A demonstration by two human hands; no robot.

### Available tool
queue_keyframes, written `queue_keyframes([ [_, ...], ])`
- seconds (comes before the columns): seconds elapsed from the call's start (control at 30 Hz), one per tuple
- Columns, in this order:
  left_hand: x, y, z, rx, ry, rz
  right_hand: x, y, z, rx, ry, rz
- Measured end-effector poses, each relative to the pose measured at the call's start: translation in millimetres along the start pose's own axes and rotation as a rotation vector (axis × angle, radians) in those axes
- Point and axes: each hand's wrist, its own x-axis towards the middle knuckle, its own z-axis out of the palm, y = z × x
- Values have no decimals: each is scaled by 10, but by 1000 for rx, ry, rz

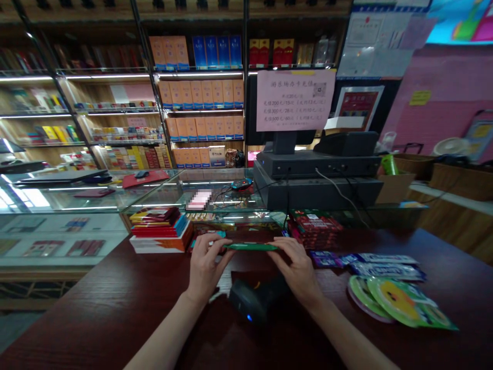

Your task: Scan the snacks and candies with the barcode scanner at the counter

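Pack (250, 246): thin and green, seen edge-on at the centre of the frame, above the scanner (242, 298); a slack pinch at one end could tip it onto the scanner.
Left hand (204, 262): thumb and fingers narrowed on the pack's left end; squeezing inward could bow the pack.
Right hand (298, 267): pinches the right end likewise; uneven height between the hands could twist it.
Scanner: dark, blue light lit, lower centre; a dipping wrist could knock it. Whether the right hand touches it, I cannot tell.
Bars (385, 271): right of centre, lying loosely; a sideways sweep of the right arm could scatter them.
Discs (400, 300): lower right, overlapping; a brushing forearm could slide them apart.
Red packs (316, 223): stacked just beyond the right hand; reaching forward could topple them.
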Motion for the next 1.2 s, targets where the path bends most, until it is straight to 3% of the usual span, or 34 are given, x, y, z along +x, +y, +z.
queue_keyframes([
  [0.27,-5,18,53,49,29,45,31,-102,22,26,14,139],
  [0.5,54,70,-4,226,-71,177,69,-148,-8,24,-26,308],
  [0.83,65,16,11,240,-334,198,121,-170,-50,64,-67,439],
  [1.2,16,-12,48,273,-350,181,141,-195,-59,77,-120,479],
])
